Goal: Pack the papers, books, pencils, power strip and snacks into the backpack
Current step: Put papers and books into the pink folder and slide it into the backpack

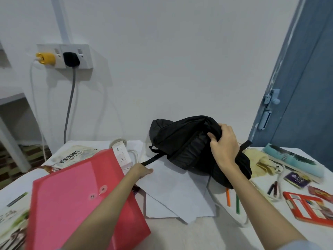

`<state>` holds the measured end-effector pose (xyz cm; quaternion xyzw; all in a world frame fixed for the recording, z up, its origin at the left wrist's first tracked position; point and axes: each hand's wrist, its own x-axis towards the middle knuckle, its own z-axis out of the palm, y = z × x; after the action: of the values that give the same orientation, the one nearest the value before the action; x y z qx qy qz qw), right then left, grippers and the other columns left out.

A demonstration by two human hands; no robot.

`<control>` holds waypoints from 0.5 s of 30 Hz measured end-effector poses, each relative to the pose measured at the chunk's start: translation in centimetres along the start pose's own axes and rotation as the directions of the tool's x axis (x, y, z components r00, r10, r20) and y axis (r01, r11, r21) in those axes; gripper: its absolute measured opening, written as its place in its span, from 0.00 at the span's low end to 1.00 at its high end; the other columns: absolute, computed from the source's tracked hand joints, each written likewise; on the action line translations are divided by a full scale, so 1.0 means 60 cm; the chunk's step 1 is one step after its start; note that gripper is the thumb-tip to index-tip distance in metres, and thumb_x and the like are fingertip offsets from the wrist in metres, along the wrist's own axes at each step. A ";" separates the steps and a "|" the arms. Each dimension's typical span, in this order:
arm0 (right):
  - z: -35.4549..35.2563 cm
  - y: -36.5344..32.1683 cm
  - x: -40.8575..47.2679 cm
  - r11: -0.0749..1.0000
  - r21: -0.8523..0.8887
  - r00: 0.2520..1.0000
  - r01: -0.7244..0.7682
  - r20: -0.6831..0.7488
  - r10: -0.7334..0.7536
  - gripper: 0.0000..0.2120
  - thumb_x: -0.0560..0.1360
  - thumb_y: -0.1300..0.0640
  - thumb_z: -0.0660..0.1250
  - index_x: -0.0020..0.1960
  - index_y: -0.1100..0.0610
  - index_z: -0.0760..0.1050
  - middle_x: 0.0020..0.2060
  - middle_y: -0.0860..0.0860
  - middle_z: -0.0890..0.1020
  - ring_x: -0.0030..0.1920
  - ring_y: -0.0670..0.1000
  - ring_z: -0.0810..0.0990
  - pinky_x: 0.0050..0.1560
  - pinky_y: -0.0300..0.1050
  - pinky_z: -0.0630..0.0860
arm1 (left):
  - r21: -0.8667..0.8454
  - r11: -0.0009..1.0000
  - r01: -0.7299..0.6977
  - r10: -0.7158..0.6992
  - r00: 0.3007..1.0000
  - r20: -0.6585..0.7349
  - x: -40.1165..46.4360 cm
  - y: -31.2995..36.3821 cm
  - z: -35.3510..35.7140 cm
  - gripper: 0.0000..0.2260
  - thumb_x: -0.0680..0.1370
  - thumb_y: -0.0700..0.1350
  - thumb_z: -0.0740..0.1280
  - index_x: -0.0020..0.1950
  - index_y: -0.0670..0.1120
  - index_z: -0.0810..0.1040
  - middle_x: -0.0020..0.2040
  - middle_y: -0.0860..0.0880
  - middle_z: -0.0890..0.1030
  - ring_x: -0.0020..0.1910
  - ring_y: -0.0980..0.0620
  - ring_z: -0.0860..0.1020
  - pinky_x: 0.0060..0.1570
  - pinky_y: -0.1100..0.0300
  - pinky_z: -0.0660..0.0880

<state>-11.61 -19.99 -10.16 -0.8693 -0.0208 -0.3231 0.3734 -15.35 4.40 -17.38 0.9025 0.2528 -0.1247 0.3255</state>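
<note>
A black backpack (182,141) lies on the white table against the wall. My right hand (225,143) grips its upper edge near the opening. Several white paper sheets (173,192) lie in front of it. My left hand (143,171) rests at the far corner of these sheets, and I cannot see whether it pinches them. A white power strip (122,156) lies just behind that hand, partly on a pink document folder (77,201). An orange pencil (228,197) and a green pencil (237,204) lie beside the bag. A teal book (295,161) sits at the right.
Books and magazines (70,156) lie at the left. A red-orange box (310,206), a purple packet (296,179), a yellow cloth (259,163) and a white cable (279,181) crowd the right side. A wall socket (64,55) holds two plugs. A blue door (306,78) stands right.
</note>
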 end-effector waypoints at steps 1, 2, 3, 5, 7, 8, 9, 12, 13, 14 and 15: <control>0.000 0.001 0.000 1.000 0.003 1.000 0.002 -0.005 -0.002 0.14 0.75 0.57 0.66 0.60 0.58 0.73 0.54 0.54 0.77 0.55 0.56 0.75 0.44 0.46 0.68 | 0.031 1.000 -0.002 0.001 1.000 0.013 -0.005 0.004 -0.003 0.14 0.76 0.52 0.65 0.39 0.43 0.71 0.33 0.49 0.71 0.34 0.51 0.72 0.32 0.64 0.67; -0.001 0.001 0.001 1.000 0.010 1.000 0.005 -0.004 -0.005 0.14 0.75 0.57 0.66 0.60 0.58 0.73 0.54 0.54 0.77 0.55 0.56 0.75 0.45 0.46 0.69 | 0.079 0.997 0.006 -0.009 1.000 0.027 -0.011 0.007 -0.006 0.15 0.77 0.52 0.65 0.37 0.43 0.70 0.32 0.49 0.70 0.33 0.51 0.73 0.31 0.64 0.67; -0.001 0.001 0.002 1.000 0.016 1.000 0.011 -0.004 -0.011 0.14 0.75 0.57 0.66 0.60 0.59 0.73 0.54 0.54 0.77 0.55 0.56 0.75 0.45 0.47 0.70 | 0.124 0.992 0.003 -0.008 0.999 0.039 -0.014 0.010 -0.009 0.16 0.77 0.53 0.64 0.37 0.41 0.71 0.34 0.49 0.70 0.39 0.50 0.77 0.35 0.63 0.69; -0.002 0.003 0.002 0.999 0.028 1.000 0.016 -0.003 -0.016 0.14 0.75 0.57 0.66 0.60 0.59 0.73 0.54 0.54 0.77 0.55 0.57 0.76 0.46 0.48 0.71 | 0.149 0.989 -0.006 -0.002 0.998 0.056 -0.018 0.013 -0.019 0.17 0.78 0.53 0.62 0.40 0.39 0.73 0.39 0.46 0.72 0.54 0.45 0.78 0.44 0.62 0.69; -0.002 0.004 0.002 0.999 0.034 1.000 0.018 -0.007 -0.017 0.14 0.75 0.57 0.66 0.60 0.59 0.73 0.54 0.55 0.77 0.55 0.57 0.75 0.46 0.48 0.70 | 0.136 0.991 -0.017 0.013 0.999 0.031 -0.019 0.012 -0.043 0.14 0.78 0.53 0.63 0.47 0.41 0.74 0.43 0.46 0.72 0.48 0.47 0.76 0.43 0.63 0.66; -0.003 0.003 0.001 0.999 0.033 1.000 0.015 -0.006 -0.015 0.15 0.75 0.57 0.66 0.60 0.59 0.73 0.54 0.55 0.77 0.55 0.57 0.75 0.46 0.47 0.70 | 0.150 0.988 -0.021 0.022 1.000 -0.004 -0.022 0.010 -0.061 0.13 0.78 0.53 0.63 0.51 0.43 0.72 0.45 0.46 0.73 0.45 0.48 0.74 0.42 0.63 0.66; -0.003 0.000 0.001 0.999 0.032 1.000 0.008 0.002 -0.008 0.15 0.75 0.56 0.66 0.60 0.58 0.73 0.54 0.54 0.77 0.55 0.57 0.75 0.46 0.47 0.70 | 0.159 0.987 -0.013 0.023 0.998 -0.057 -0.027 0.003 -0.082 0.14 0.78 0.53 0.62 0.55 0.43 0.72 0.49 0.45 0.75 0.48 0.47 0.74 0.43 0.63 0.66; -0.010 -0.012 0.012 0.999 -0.027 0.985 -0.042 0.164 0.046 0.16 0.73 0.54 0.69 0.59 0.57 0.73 0.54 0.54 0.78 0.54 0.57 0.76 0.44 0.44 0.67 | 0.056 0.998 0.026 -0.009 0.958 -0.287 -0.047 -0.025 -0.160 0.19 0.80 0.50 0.59 0.65 0.39 0.71 0.65 0.42 0.72 0.64 0.46 0.72 0.55 0.61 0.67; -0.012 -0.018 0.018 0.996 -0.072 0.959 -0.044 0.275 0.062 0.17 0.71 0.54 0.70 0.59 0.56 0.73 0.53 0.54 0.78 0.53 0.57 0.76 0.43 0.43 0.67 | -0.007 1.000 0.026 -0.027 0.938 -0.345 -0.055 -0.040 -0.187 0.19 0.81 0.48 0.58 0.67 0.38 0.70 0.67 0.41 0.71 0.66 0.45 0.71 0.55 0.61 0.68; -0.013 -0.025 0.023 0.993 -0.116 0.916 -0.029 0.395 0.073 0.19 0.69 0.54 0.71 0.59 0.55 0.73 0.53 0.54 0.79 0.53 0.57 0.76 0.43 0.43 0.67 | -0.064 0.998 0.020 -0.044 0.922 -0.386 -0.058 -0.061 -0.211 0.19 0.81 0.45 0.59 0.67 0.36 0.69 0.67 0.40 0.71 0.66 0.43 0.70 0.52 0.61 0.70; -0.012 -0.037 0.026 0.989 -0.148 0.862 0.004 0.502 0.072 0.22 0.67 0.55 0.72 0.60 0.54 0.73 0.54 0.54 0.79 0.54 0.57 0.76 0.44 0.44 0.67 | -0.149 0.989 0.023 -0.086 0.899 -0.430 -0.061 -0.086 -0.234 0.17 0.79 0.42 0.61 0.65 0.34 0.71 0.66 0.38 0.73 0.65 0.41 0.71 0.51 0.60 0.71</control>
<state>-11.39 -19.17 -7.49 -0.9485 -0.0791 -0.0781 0.2967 -20.38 15.60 -8.03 0.8750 0.3524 0.0887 0.3199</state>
